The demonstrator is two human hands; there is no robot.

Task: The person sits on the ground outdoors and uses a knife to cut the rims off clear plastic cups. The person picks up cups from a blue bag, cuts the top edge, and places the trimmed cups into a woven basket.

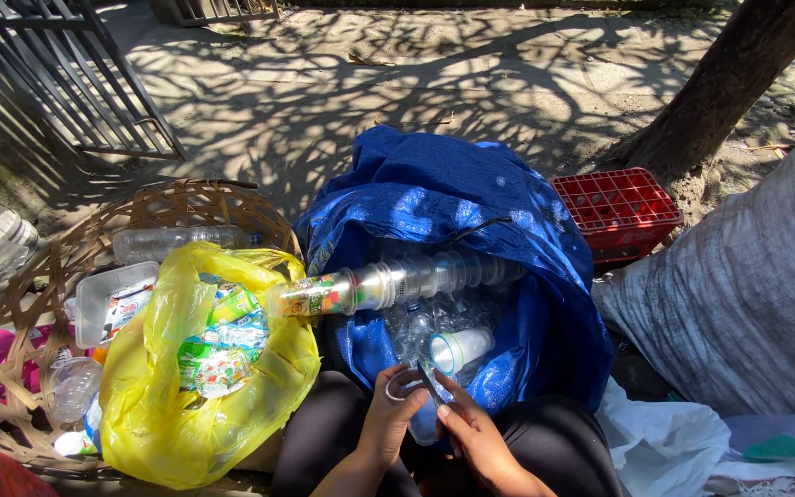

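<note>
My left hand (386,419) and my right hand (469,431) meet over my lap, both gripping a clear plastic cup (423,416). The left fingers pinch its rim ring, and the right fingers hold a small dark blade-like piece against it. Just beyond the hands lies a white-rimmed cup (458,349) inside an open blue sack (434,198). The sack is full of clear plastic cups. A long stack of nested cups (388,283) lies across the mouth of the sack.
A yellow plastic bag (154,405) of colourful cup lids sits left of my knees. Behind it is a woven basket (20,304) with bottles and a clear tub. A red crate (616,208), a grey sack (747,294) and a tree trunk (729,78) stand right.
</note>
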